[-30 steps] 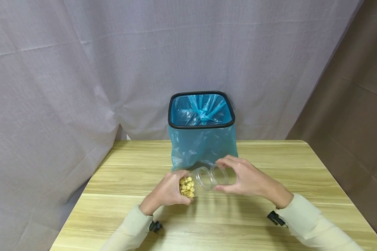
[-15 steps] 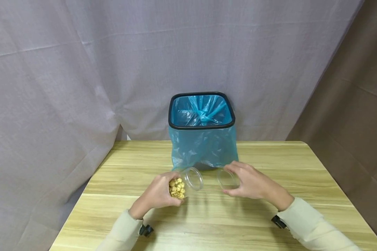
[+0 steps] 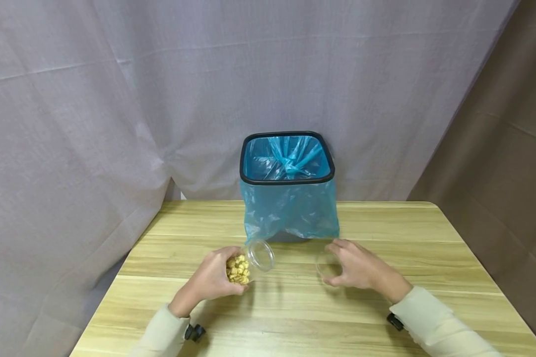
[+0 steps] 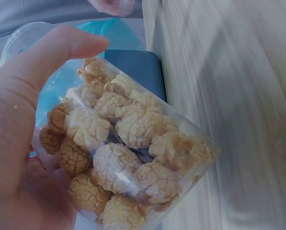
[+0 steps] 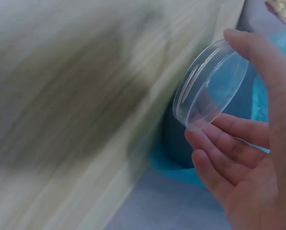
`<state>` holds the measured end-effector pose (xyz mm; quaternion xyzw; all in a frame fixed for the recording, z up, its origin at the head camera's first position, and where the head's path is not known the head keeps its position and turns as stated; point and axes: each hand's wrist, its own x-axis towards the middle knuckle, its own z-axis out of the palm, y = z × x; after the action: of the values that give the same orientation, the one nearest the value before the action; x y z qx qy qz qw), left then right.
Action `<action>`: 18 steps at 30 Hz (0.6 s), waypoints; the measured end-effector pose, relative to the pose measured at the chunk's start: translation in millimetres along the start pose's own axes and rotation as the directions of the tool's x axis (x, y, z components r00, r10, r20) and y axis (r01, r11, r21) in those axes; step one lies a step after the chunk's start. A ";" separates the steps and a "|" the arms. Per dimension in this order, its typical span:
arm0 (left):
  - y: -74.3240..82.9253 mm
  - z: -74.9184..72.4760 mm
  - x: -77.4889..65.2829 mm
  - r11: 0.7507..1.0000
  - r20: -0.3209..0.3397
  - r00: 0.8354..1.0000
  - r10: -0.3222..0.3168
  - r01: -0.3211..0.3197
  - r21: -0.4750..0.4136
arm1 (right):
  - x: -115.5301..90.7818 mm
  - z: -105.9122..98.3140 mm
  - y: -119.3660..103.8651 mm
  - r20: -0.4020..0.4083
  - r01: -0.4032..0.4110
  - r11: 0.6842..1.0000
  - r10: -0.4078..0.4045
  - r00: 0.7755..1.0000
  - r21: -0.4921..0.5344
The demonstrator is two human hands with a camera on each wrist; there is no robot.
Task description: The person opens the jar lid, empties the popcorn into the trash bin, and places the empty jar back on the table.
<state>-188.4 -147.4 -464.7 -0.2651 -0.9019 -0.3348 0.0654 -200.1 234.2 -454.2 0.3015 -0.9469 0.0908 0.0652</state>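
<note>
My left hand (image 3: 211,275) grips a clear plastic jar (image 3: 261,255), tipped so that its uncovered mouth points right and up. Caramel popcorn (image 4: 128,129) lies in the jar's lower part, as the left wrist view shows up close. To the right, my right hand (image 3: 359,267) holds a clear round lid (image 5: 212,86) by its edge, between thumb and fingers. Jar and lid are apart, both over the table in front of the bin. Seen from the head, the lid is faint against the wood.
Behind both hands stands a bin with a black rim (image 3: 287,182) and a blue plastic liner (image 3: 290,210), knotted at its back. The wooden table (image 3: 295,317) ends at a grey curtain (image 3: 205,99); a brown curtain (image 3: 496,163) hangs at the right.
The lid has come away from the jar's mouth. My left hand has moved left with the jar, and my right hand a little right and nearer with the lid.
</note>
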 end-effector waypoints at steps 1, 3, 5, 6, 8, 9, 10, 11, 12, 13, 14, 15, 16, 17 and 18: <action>-0.8 -1.2 -1.1 1.000 -0.003 1.000 -0.005 0.005 0.002 | -0.6 2.5 1.0 0.005 -0.003 1.000 0.003 1.000 -0.005; -2.4 -3.9 -3.3 1.000 -0.003 1.000 -0.015 0.015 0.006 | -2.1 7.4 2.7 0.018 -0.011 1.000 0.012 1.000 -0.010; -3.8 -7.2 -5.4 0.999 -0.006 0.999 -0.032 0.032 0.009 | -3.5 12.3 4.4 0.036 -0.017 1.000 0.017 0.999 -0.015; -4.4 -9.0 -6.4 0.999 -0.009 0.999 -0.043 0.043 0.011 | -4.1 14.5 5.0 0.045 -0.017 1.000 0.018 0.999 -0.018; -5.6 -13.1 -8.2 0.998 -0.016 0.998 -0.056 0.056 0.008 | -5.0 18.3 6.2 0.056 -0.015 0.999 0.017 0.998 -0.028; -6.3 -15.0 -8.9 0.998 -0.020 0.998 -0.060 0.060 0.010 | -5.3 19.9 6.7 0.057 -0.013 0.999 0.015 0.998 -0.032; -6.8 -17.1 -9.5 0.998 -0.027 0.998 -0.064 0.064 0.010 | -5.5 21.4 7.3 0.059 -0.011 0.999 0.013 0.998 -0.038; -7.7 -19.0 -10.0 0.998 -0.032 0.997 -0.063 0.063 0.011 | -5.6 22.6 7.7 0.057 -0.010 0.999 0.013 0.998 -0.043; -8.7 -20.9 -10.5 0.998 -0.040 0.997 -0.059 0.060 0.016 | -5.6 23.7 8.1 0.057 -0.010 0.999 0.012 0.998 -0.048; -9.8 -22.6 -11.1 0.998 -0.045 0.997 -0.057 0.058 0.022 | -5.7 24.6 8.5 0.056 -0.010 0.999 0.013 0.998 -0.053; -10.9 -24.3 -11.3 0.998 -0.051 0.997 -0.054 0.055 0.028 | -5.7 25.5 8.9 0.055 -0.011 0.998 0.014 0.998 -0.055; -12.3 -26.2 -11.7 0.998 -0.056 0.997 -0.053 0.055 0.036 | -5.7 26.4 9.4 0.055 -0.012 0.998 0.015 0.998 -0.057; -13.6 -28.0 -12.1 0.998 -0.060 0.997 -0.053 0.056 0.042 | -5.6 27.3 9.9 0.056 -0.013 0.998 0.016 0.998 -0.060; -14.9 -29.9 -12.5 0.997 -0.065 0.996 -0.056 0.059 0.048 | -5.6 28.1 10.3 0.055 -0.013 0.998 0.017 0.998 -0.063; -16.0 -31.9 -12.9 0.997 -0.070 0.996 -0.058 0.062 0.054 | -5.5 28.9 10.7 0.054 -0.013 0.998 0.016 0.998 -0.067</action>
<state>-187.7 -183.6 -453.2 -0.2245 -0.9157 -0.3200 0.0935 -203.8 239.8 -484.8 0.2946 -0.9530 0.0516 0.0484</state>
